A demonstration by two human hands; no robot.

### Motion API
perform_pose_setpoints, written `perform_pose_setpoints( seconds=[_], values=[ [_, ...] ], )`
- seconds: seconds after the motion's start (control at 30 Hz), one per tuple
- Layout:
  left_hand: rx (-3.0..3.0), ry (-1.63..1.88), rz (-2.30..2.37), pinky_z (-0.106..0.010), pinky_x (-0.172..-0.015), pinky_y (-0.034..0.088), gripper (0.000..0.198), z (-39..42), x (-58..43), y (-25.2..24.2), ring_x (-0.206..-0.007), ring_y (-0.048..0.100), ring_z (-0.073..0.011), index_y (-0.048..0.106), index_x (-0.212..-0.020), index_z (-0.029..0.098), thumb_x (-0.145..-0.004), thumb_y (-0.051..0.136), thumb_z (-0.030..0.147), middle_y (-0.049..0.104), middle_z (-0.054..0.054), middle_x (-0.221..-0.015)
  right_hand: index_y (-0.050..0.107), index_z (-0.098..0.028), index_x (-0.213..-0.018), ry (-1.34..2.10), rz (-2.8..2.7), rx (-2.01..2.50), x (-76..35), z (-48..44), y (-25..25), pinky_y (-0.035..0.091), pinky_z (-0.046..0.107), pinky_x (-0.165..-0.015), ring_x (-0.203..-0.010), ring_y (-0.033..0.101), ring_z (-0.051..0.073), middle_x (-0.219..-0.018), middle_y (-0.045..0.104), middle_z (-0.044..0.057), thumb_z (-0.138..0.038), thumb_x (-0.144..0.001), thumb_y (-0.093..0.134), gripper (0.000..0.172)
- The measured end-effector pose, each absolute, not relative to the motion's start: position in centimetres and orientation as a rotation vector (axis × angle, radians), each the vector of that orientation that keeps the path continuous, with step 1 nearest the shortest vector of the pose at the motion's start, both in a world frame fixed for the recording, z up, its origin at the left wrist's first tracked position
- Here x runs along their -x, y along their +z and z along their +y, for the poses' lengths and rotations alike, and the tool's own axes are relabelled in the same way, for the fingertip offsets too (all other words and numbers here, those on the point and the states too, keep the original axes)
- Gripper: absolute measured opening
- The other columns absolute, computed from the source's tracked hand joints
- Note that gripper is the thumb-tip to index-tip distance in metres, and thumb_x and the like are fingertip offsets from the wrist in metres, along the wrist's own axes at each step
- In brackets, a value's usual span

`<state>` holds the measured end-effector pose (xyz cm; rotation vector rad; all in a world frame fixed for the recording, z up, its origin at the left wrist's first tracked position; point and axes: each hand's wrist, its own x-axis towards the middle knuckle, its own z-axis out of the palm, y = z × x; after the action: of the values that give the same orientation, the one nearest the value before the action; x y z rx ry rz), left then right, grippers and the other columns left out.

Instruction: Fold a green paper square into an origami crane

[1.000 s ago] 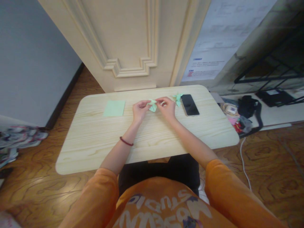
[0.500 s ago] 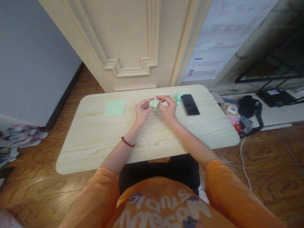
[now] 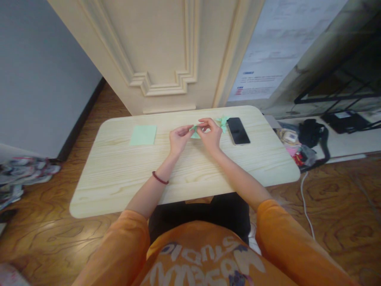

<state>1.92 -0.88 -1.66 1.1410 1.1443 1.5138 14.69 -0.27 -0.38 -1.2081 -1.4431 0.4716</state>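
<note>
A small folded piece of green paper [image 3: 195,134] is pinched between my two hands above the middle of the table. My left hand [image 3: 179,140] grips its left side with thumb and fingers. From the right, my right hand [image 3: 210,135] holds it between thumb and fingertips, hiding part of it. Just beyond the right hand lies a folded green paper figure [image 3: 223,123], touching or very close to a dark-screened phone [image 3: 238,131]. To the left rests a square stack of green paper [image 3: 143,135], apart from the left hand.
The pale wood-grain table [image 3: 119,178] has rounded corners and stands against a cream moulded panel [image 3: 160,47]. On the right, a low shelf carries a tray of mixed items [image 3: 300,147]. A white cable [image 3: 304,198] runs down to the floor. Shoes [image 3: 26,171] sit at far left.
The folded paper has tilted between my fingers, so its broad pale face no longer shows. My right fingers have shifted slightly over its top; my left fingertips have closed in.
</note>
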Motion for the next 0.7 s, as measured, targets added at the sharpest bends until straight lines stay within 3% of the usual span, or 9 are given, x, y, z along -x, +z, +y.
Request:
perform_pose_setpoints(
  seconds=[0.3, 0.53, 0.7],
  values=[
    [-1.063, 1.52, 1.188, -0.033, -0.079, 0.056, 0.043, -0.8, -1.8, -1.6, -0.077, 0.07, -0.0208, 0.076, -0.078, 0.014, -0.05, 0.087, 0.044, 0.076, -0.007, -0.082, 0.065, -0.022, -0.095, 0.509, -1.476, 1.188, -14.5, -0.5, -0.6, 0.048, 0.031, -0.074, -0.067, 0.061, 0.015, -0.081, 0.072, 0.0, -0.022, -0.078, 0.065, 0.017],
    [-0.995, 1.52, 1.189, -0.03, -0.077, 0.053, 0.039, -0.4, -0.9, -1.5, -0.078, 0.069, -0.0192, 0.075, -0.078, 0.013, -0.052, 0.086, 0.041, 0.075, -0.006, -0.08, 0.07, -0.024, -0.11, 0.593, -1.551, 1.097, -14.5, -1.1, 0.1, 0.048, 0.034, -0.08, -0.095, 0.065, 0.02, -0.096, 0.076, 0.004, -0.028, -0.083, 0.061, 0.029],
    [-0.975, 1.421, 1.091, -0.028, -0.072, 0.051, 0.043, -0.1, -0.1, -1.0, -0.07, 0.066, -0.016, 0.075, -0.077, 0.013, -0.05, 0.087, 0.044, 0.074, -0.005, -0.077, 0.076, -0.024, -0.087, 0.764, -1.449, 1.079, -15.0, 0.0, -0.2, 0.048, 0.033, -0.078, -0.094, 0.064, 0.02, -0.094, 0.076, 0.004, -0.035, -0.079, 0.066, 0.017]
  ],
)
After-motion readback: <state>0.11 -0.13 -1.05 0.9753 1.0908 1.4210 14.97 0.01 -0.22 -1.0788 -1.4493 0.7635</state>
